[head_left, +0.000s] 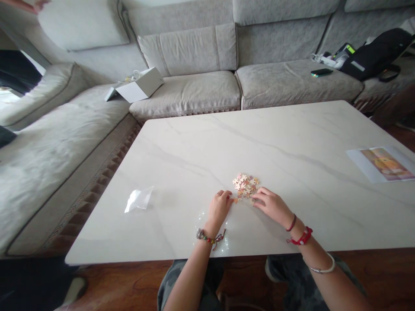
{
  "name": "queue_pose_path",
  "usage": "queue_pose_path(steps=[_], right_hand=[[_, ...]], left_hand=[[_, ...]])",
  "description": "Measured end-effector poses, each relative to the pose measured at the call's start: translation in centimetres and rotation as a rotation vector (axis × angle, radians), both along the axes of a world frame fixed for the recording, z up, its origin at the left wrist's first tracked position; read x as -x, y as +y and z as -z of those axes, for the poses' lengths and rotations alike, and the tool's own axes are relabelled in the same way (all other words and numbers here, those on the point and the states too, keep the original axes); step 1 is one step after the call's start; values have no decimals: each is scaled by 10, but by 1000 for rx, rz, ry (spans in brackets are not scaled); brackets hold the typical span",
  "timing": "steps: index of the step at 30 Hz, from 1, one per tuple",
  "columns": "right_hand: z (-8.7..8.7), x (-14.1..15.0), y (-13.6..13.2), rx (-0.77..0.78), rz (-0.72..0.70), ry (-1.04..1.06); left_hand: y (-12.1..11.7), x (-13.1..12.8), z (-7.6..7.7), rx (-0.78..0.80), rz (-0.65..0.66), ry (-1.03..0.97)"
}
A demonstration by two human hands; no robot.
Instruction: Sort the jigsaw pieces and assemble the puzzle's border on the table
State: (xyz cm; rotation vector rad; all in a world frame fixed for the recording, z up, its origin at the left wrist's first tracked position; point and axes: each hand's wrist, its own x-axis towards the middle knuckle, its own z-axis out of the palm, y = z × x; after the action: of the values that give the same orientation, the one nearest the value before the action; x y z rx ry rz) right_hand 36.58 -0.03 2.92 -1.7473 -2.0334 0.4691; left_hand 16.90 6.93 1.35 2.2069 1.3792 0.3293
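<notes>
A small heap of jigsaw puzzle pieces (245,183) lies on the white marbled table, most of them pale, some pinkish or orange. At its near left edge is my left hand (221,207), fingers curled together, with an orange puzzle piece (236,200) at the fingertips. My right hand (271,204) reaches in from the right, its thumb and fingers closed around pieces at the heap's near right edge. Exactly which pieces each hand grips is too small to make out. Bracelets circle both wrists.
On the table (181,142) lie a clear plastic bag (139,199) at left and a printed picture sheet (384,164) at right. A grey sofa (201,93) behind holds a white box (142,85), a phone (321,72) and a black bag (376,54). Another person's hand shows top left.
</notes>
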Motion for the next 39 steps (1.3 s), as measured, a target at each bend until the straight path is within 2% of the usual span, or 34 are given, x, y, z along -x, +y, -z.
queue_pose_path(steps=[5,9,12,16,21,26,30,35,39], right_hand=[[7,18,-2,15,-55,-306],[9,19,-5,-46,-83,-380],[10,19,-8,-89,-99,-382],[12,22,-11,-105,-53,-391],[11,28,-11,-124,-10,-445],[9,28,-14,-120,-29,-372],[9,29,-19,-64,-2,-334],[9,30,-21,-36,-51,-412],[13,20,-23,-26,-127,-344]], left_hand=[[-4,-3,3,-21,52,-12],[-12,-10,3,-99,72,-15],[-18,-15,2,-80,105,29],[-20,-11,1,-63,120,65],[-22,-8,1,-103,84,73],[-33,-29,-2,-218,43,149],[-40,-43,-6,-236,49,224],[-39,-36,-10,-170,110,162],[-30,-28,-8,-64,133,75]])
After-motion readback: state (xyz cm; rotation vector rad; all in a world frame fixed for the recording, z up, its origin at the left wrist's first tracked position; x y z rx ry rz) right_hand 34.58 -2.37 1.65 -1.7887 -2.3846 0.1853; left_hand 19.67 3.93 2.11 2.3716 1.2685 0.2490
